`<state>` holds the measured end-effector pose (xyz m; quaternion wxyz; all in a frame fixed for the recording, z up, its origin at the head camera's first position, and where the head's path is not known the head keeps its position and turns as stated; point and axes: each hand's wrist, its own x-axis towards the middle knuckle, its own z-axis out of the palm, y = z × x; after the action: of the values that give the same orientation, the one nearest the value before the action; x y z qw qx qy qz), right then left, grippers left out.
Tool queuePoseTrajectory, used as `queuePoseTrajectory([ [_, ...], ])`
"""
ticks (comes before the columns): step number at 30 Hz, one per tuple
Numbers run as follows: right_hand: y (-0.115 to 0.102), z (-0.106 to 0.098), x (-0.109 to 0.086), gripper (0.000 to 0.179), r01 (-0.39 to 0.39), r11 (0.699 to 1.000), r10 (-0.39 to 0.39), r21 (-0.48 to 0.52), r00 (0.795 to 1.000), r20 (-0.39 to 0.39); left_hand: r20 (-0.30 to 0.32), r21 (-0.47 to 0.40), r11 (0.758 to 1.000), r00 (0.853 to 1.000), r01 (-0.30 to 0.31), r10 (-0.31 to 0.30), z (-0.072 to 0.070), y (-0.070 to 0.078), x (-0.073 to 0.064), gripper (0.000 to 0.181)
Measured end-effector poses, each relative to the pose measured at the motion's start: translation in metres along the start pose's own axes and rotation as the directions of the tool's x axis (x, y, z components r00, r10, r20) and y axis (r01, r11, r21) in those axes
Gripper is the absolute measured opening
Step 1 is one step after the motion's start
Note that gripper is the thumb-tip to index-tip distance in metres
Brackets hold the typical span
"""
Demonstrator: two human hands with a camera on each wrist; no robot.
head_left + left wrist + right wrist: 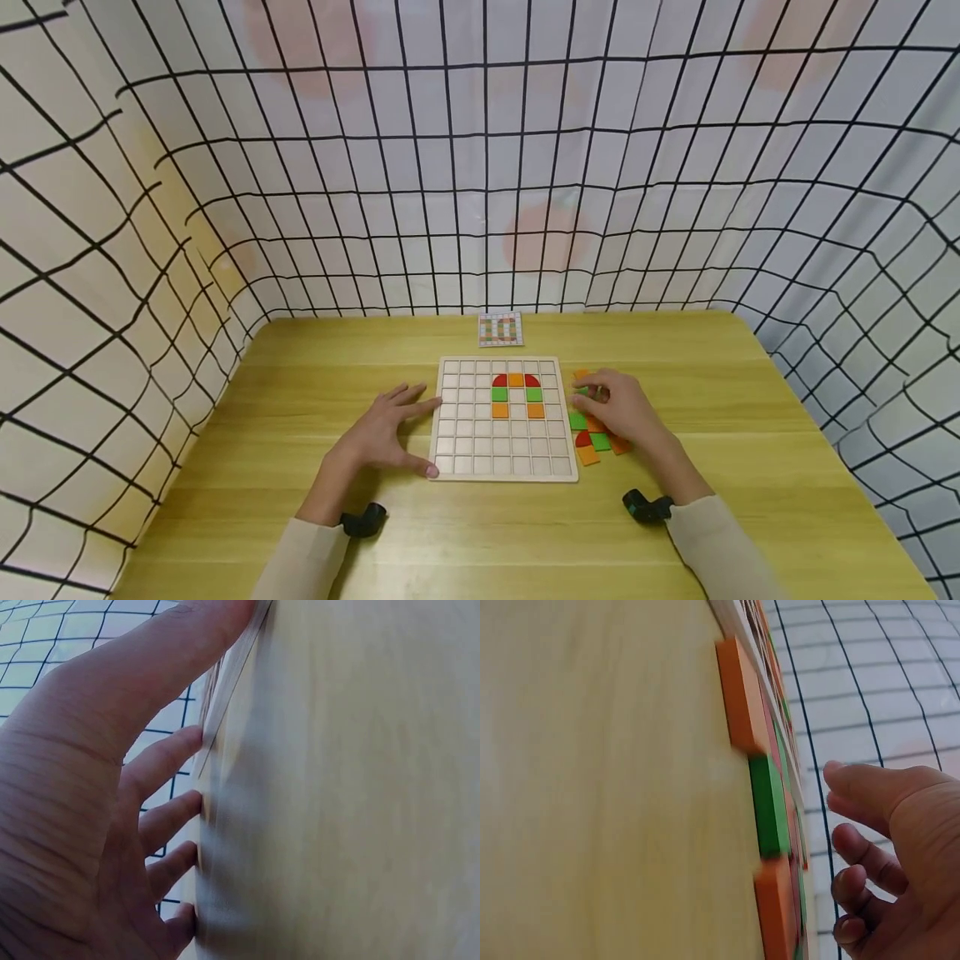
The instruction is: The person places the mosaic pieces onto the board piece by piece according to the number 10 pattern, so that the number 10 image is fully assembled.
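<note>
A square wooden grid board [465, 450] lies on the table, bearing red quarter-round, green and orange square tiles in an arch. My left hand [386, 429] is spread at its left side, thumb on the near corner and index fingertip at the left edge. The other left fingertips [196, 802] rest on the table. Over the loose tiles [600, 442] right of the board is my right hand [622, 404], its fingers loosely bent. In the right wrist view, that hand [885, 847] hovers above the tiles with nothing visible between thumb and fingers.
A small pattern card [500, 330] with a coloured grid design lies behind the board. Black-lined white cloth [480, 167] walls in the table [337, 350] at the back and sides. Dark wrist cameras [363, 521] sit by both sleeves.
</note>
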<state>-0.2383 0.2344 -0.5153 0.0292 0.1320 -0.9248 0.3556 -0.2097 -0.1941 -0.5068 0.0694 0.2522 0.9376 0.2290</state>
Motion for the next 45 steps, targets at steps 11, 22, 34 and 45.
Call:
queuePoseTrajectory([
  [11,0.025,-0.02,-0.008,0.024,-0.042,0.998,0.044,-0.04,0.998,0.037,-0.001,0.005,1.0,1.0,-0.005,0.005,0.0,0.0,-0.001,0.111],
  [22,0.043,-0.031,-0.009,0.03,-0.057,0.998,0.057,-0.003,0.998,-0.003,0.005,0.015,1.0,1.0,-0.002,0.001,-0.001,0.001,0.001,0.112],
  [34,0.048,-0.027,-0.007,0.039,-0.092,0.996,0.092,0.013,0.995,0.048,0.004,0.008,1.0,1.0,0.001,-0.001,-0.001,-0.001,-0.001,0.112],
  [45,0.05,-0.026,-0.008,0.035,-0.097,0.994,0.096,0.04,0.995,0.015,0.001,0.008,1.0,1.0,-0.002,0.002,-0.001,0.001,-0.001,0.111],
])
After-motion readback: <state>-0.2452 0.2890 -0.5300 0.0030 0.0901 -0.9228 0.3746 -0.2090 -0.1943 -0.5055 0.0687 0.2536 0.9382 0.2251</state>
